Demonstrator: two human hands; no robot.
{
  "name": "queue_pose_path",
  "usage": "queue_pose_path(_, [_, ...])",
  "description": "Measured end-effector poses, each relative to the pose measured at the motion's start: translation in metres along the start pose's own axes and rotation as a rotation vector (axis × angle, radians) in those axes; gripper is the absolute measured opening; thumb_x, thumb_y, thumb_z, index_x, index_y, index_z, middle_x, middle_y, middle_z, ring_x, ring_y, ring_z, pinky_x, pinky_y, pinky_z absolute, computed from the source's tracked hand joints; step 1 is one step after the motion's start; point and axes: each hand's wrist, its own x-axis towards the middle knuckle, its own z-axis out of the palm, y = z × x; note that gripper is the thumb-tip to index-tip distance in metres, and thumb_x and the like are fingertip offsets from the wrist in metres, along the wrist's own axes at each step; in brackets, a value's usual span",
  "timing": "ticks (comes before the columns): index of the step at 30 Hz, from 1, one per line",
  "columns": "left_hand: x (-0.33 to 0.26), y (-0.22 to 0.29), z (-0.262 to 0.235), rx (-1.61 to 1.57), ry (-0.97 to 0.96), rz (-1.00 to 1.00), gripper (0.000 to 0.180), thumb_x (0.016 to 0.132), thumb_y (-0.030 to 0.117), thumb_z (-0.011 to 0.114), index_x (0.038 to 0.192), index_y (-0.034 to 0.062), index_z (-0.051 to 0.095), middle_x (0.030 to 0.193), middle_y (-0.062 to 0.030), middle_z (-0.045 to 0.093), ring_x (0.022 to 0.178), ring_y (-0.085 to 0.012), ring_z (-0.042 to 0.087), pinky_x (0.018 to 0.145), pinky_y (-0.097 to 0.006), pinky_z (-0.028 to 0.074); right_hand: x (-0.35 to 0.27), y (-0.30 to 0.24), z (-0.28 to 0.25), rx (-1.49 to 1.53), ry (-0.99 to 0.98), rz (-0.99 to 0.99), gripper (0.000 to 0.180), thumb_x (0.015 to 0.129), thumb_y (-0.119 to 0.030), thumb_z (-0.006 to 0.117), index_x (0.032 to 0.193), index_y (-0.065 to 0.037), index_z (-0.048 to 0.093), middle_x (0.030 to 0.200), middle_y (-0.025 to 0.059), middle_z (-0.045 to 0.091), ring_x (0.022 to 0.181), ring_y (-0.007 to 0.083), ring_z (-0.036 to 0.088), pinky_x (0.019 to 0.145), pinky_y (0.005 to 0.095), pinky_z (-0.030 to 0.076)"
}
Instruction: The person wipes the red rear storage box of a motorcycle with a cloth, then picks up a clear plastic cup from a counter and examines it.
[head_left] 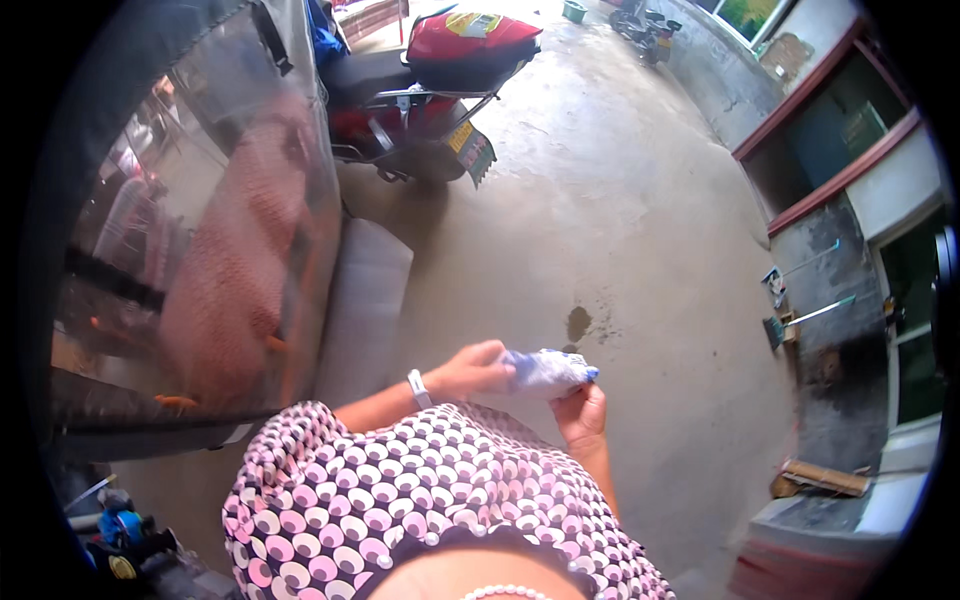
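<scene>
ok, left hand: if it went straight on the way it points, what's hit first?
The white-and-blue packet, whose near end is already at the left hand's fingers. Past it, probably the right hand or open air just above it; motion blur and one view leave depth unclear.

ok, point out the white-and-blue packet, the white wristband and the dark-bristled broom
White-and-blue packet (548, 373): head view, middle of its crinkled body, between the hands.
White wristband (419, 388): head view, band on the left wrist.
Dark-bristled broom (774, 332): head view, bristle head, near the right-hand wall.
</scene>
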Motion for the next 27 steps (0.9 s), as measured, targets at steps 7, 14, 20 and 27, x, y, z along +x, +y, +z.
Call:
queue_pose_path(7, [0.116, 0.052, -0.056, -0.348, 0.170, 0.034, 0.017, 0.089, 0.012, 0.066, 0.098, 0.0081, 0.053, 0.093, 0.0022, 0.055, 0.085, -0.0053, 0.052, 0.077, -0.021, 0.045, 0.076, -0.065, 0.035, -0.337, 0.119, -0.028, 0.032, 0.084, -0.003, 0.054, 0.116, -0.003, 0.058, 0.108, 0.0090, 0.063, 0.100, 0.0236, 0.061, 0.083, 0.0417, 0.053])
queue_pose_path(14, [0.214, 0.094, -0.059, -0.316, 0.141, 0.091, 0.021, 0.087, 0.008, 0.067, 0.101, 0.0076, 0.051, 0.095, 0.0016, 0.055, 0.090, -0.0058, 0.053, 0.080, -0.022, 0.046, 0.182, -0.135, 0.012, -1.223, -0.052, -0.145, 0.054, 0.087, -0.017, 0.070, 0.131, 0.003, 0.046, 0.114, 0.0142, 0.063, 0.093, 0.0196, 0.065, 0.079, 0.0283, 0.053])
queue_pose_path(20, [0.296, 0.148, -0.067, -0.120, 0.144, 0.234, 0.023, 0.088, 0.013, 0.069, 0.103, 0.0062, 0.052, 0.096, -0.0001, 0.056, 0.088, -0.0067, 0.052, 0.079, -0.023, 0.045, 0.294, -0.212, 0.088, -1.096, -0.398, -0.030, 0.045, 0.087, -0.011, 0.066, 0.127, 0.001, 0.049, 0.111, 0.0113, 0.063, 0.099, 0.0154, 0.061, 0.084, 0.0289, 0.050])
queue_pose_path(27, [0.350, 0.203, -0.099, -0.061, -0.043, 0.328, 0.042, 0.090, 0.010, 0.065, 0.128, 0.0032, 0.049, 0.154, -0.0200, 0.021, 0.135, -0.0194, 0.035, 0.113, -0.034, 0.027, 0.393, -0.245, 0.157, -0.785, -0.516, -0.006, 0.033, 0.090, -0.023, 0.058, 0.114, 0.001, 0.059, 0.108, 0.0103, 0.064, 0.094, 0.0187, 0.063, 0.082, 0.0314, 0.053])
